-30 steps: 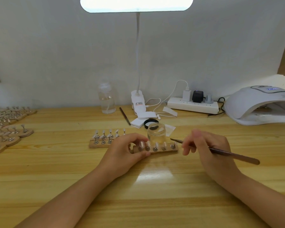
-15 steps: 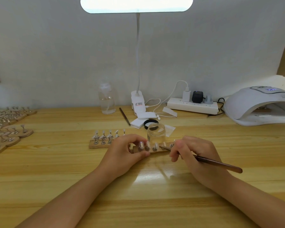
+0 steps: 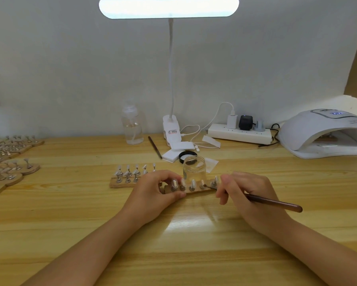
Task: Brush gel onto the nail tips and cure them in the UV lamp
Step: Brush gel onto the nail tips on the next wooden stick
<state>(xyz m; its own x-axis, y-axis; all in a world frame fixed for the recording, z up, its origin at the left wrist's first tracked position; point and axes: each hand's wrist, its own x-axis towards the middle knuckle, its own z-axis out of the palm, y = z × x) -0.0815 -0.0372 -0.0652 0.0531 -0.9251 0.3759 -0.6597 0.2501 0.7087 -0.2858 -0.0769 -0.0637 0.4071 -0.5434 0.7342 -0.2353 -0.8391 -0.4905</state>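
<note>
Left hand [image 3: 157, 190] pinches the small wooden nail-tip holder [image 3: 196, 189] at table centre; right hand [image 3: 247, 195] grips the thin brown brush [image 3: 272, 203], bristles seemingly touching a pale tip [image 3: 202, 183]. Light, even strokes suit. White domed UV lamp [image 3: 318, 135] waits at two o'clock.

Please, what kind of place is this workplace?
Probably a small nail-art workbench. A UV lamp stands at the right, many wooden holders with nail tips lie at the left, and the right hand holds a brush.
</note>
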